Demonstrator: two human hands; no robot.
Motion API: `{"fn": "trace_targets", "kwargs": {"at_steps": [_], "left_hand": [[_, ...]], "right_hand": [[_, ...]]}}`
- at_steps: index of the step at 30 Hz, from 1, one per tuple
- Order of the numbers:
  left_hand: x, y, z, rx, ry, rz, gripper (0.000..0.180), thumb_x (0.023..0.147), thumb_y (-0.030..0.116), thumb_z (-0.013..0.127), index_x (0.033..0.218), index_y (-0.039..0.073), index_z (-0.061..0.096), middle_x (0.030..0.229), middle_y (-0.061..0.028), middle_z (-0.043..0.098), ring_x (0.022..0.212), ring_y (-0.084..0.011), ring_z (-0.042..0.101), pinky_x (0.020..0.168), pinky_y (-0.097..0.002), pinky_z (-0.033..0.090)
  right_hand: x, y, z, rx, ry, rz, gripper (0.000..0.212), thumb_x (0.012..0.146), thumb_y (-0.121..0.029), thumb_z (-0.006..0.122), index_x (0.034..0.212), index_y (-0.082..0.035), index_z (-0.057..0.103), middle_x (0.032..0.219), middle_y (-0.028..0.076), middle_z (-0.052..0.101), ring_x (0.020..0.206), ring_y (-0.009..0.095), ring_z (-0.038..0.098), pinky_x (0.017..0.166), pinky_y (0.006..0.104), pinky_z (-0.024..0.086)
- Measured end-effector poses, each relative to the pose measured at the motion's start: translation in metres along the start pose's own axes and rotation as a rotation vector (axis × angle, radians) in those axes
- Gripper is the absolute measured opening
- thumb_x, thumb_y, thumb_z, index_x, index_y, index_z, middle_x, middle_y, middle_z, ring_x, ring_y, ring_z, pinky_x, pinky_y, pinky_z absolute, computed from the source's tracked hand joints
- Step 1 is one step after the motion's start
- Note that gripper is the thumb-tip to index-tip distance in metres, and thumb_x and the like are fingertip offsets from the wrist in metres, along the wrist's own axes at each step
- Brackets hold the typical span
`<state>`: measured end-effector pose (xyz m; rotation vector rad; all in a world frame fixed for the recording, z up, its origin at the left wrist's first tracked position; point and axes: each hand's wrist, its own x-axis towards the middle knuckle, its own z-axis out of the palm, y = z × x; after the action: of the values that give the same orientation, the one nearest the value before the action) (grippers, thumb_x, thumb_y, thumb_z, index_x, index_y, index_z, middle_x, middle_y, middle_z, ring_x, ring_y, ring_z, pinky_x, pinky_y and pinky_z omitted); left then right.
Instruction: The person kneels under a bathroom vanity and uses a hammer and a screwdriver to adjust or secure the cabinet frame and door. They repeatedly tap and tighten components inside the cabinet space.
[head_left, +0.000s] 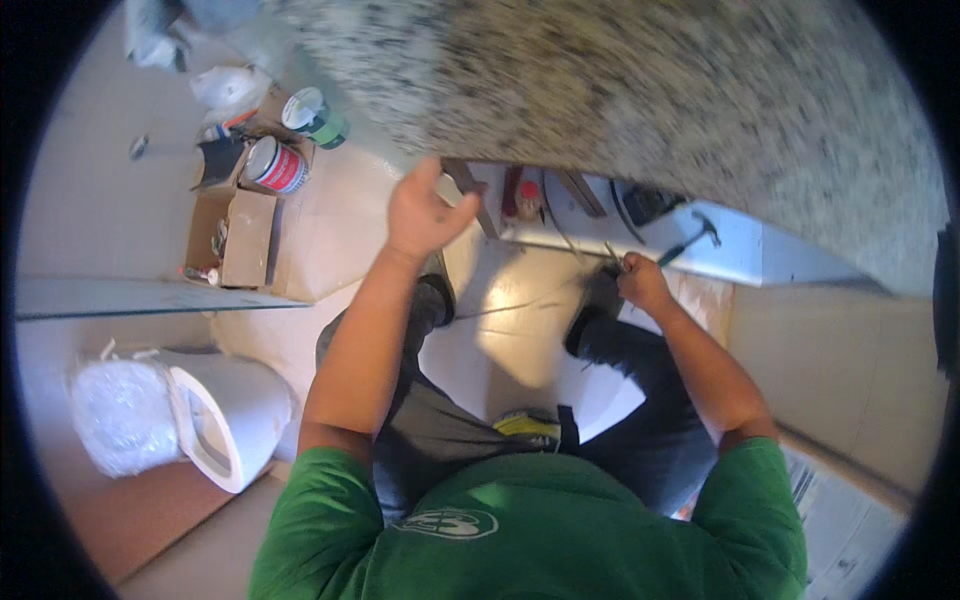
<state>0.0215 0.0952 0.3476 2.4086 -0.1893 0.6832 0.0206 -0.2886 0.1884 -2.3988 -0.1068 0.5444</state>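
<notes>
My left hand (428,212) is raised at the front edge of the speckled granite countertop (640,85). Its thumb and a finger are apart, the thumb passing in front of a brown wooden upright (487,220) under the counter; the other fingers are hard to see. Lower and to the right, my right hand (645,282) is closed around the dark handle of a claw hammer (707,232), whose head points away to the right. A thin, light-coloured piece (613,256) sticks up by that hand; I cannot tell whether it is held.
Below the counter stand a second wooden upright (582,193), a red-capped bottle (528,198) and dark cords. At the left are cardboard boxes (250,238), a paint can (277,165), a green-and-white bucket (318,118), a glass panel edge (160,311) and a white toilet (245,410) beside plastic wrap.
</notes>
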Motion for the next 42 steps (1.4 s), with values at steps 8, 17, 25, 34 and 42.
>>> {"fn": "trace_targets", "kwargs": {"at_steps": [8,17,25,34,42], "left_hand": [[-0.023,0.005,-0.016,-0.008,-0.020,-0.063,0.029,0.088,0.021,0.075,0.104,-0.002,0.069,0.096,-0.0178,0.074,0.087,-0.0222,0.073,0.066,-0.0310,0.055],[-0.016,0.011,-0.011,0.100,0.045,-0.152,0.030,0.086,0.026,0.077,0.094,-0.002,0.071,0.087,-0.0141,0.074,0.082,-0.0190,0.072,0.074,-0.0288,0.054],[-0.005,0.020,0.000,0.134,0.331,-0.128,0.031,0.079,0.026,0.082,0.081,-0.002,0.067,0.077,-0.0113,0.071,0.070,-0.0185,0.067,0.072,-0.0296,0.052],[0.000,0.031,0.011,0.126,0.367,-0.109,0.030,0.078,0.024,0.081,0.087,-0.001,0.067,0.080,-0.0121,0.072,0.074,-0.0211,0.070,0.074,-0.0314,0.053],[-0.021,0.009,0.044,-0.027,0.063,-0.348,0.037,0.079,0.023,0.081,0.100,-0.003,0.067,0.096,-0.0143,0.075,0.089,-0.0181,0.071,0.081,-0.0289,0.052]], "right_hand": [[-0.119,-0.069,-0.046,0.854,-0.260,0.140,0.028,0.082,-0.002,0.059,0.110,-0.001,0.059,0.073,0.007,0.058,0.056,0.013,0.059,0.053,0.0276,0.049],[-0.090,-0.017,-0.022,0.434,-0.017,-0.058,0.015,0.089,-0.010,0.058,0.101,-0.002,0.060,0.078,0.014,0.060,0.067,0.024,0.058,0.064,0.0354,0.046],[-0.085,-0.005,-0.015,0.474,-0.037,-0.032,0.015,0.091,-0.015,0.059,0.096,-0.001,0.059,0.078,0.020,0.060,0.072,0.027,0.059,0.070,0.0381,0.045],[-0.082,-0.004,-0.012,0.487,-0.068,-0.057,0.010,0.087,-0.011,0.057,0.092,-0.002,0.059,0.075,0.013,0.058,0.072,0.021,0.056,0.068,0.0357,0.044],[-0.076,-0.003,-0.010,0.465,-0.138,-0.019,0.012,0.086,-0.008,0.058,0.097,-0.004,0.057,0.074,0.002,0.053,0.061,0.012,0.050,0.057,0.0295,0.040]]}}
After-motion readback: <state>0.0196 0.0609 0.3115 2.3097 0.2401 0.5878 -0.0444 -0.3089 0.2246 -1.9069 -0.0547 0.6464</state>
